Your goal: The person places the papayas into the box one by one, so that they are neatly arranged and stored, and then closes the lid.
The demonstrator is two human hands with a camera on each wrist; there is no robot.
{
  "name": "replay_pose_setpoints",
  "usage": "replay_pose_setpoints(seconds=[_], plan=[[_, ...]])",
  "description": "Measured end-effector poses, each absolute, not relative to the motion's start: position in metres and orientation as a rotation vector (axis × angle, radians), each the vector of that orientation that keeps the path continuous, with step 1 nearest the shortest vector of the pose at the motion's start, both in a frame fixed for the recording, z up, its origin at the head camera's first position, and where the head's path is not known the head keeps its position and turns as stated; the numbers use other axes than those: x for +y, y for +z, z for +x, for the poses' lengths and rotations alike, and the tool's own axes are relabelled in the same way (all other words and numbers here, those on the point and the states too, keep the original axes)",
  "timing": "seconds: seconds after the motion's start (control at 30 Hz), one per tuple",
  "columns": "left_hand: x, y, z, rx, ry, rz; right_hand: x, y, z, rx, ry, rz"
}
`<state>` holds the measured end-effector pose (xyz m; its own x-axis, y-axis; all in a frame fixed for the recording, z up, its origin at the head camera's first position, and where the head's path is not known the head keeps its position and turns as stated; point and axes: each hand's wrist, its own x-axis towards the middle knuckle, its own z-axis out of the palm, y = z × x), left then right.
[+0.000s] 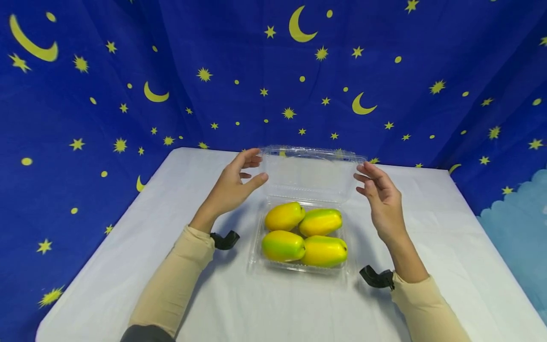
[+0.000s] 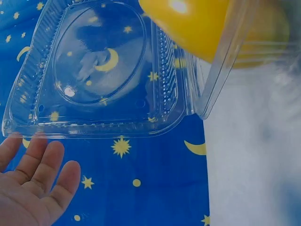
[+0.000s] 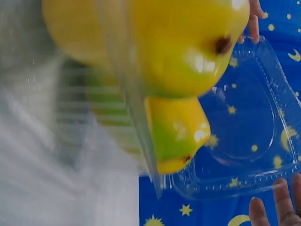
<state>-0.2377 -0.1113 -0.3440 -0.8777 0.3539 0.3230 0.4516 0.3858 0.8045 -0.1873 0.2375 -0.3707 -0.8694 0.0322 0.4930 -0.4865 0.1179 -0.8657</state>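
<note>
A clear plastic clamshell box (image 1: pixel 295 269) sits on the table, holding several yellow-green papaya-like fruits (image 1: pixel 283 246) in two rows. Its hinged lid (image 1: pixel 309 176) stands raised at the far side. My left hand (image 1: pixel 231 183) is at the lid's left edge, its fingers extended and the fingertips right at the rim. At the opposite edge is my right hand (image 1: pixel 386 204), fingers slightly bent, fingertips at the rim. In the left wrist view, the fingers (image 2: pixel 48 162) reach up to the lid's border. The right wrist view shows fingers (image 3: pixel 283 202) beside the lid's other side.
A white cloth covers the table (image 1: pixel 179 266). Behind it hangs a blue curtain (image 1: pixel 239 42) with yellow moons and stars. Black camera mounts sit at the left wrist (image 1: pixel 225 240) and right wrist (image 1: pixel 377 277), close to the box on either side.
</note>
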Motion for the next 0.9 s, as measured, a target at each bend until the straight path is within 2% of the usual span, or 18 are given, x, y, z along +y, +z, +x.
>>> replay_pose_setpoints(seconds=[0.3, 0.9], plan=[[-0.112, -0.352, -0.218, -2.505, -1.484, -0.799, 0.234, -0.373, -0.17, -1.935, 1.782, 0.44], [-0.125, -0.365, -0.178, -2.504, -1.366, -0.802, 0.241, -0.387, -0.133, -2.174, 1.566, 0.541]])
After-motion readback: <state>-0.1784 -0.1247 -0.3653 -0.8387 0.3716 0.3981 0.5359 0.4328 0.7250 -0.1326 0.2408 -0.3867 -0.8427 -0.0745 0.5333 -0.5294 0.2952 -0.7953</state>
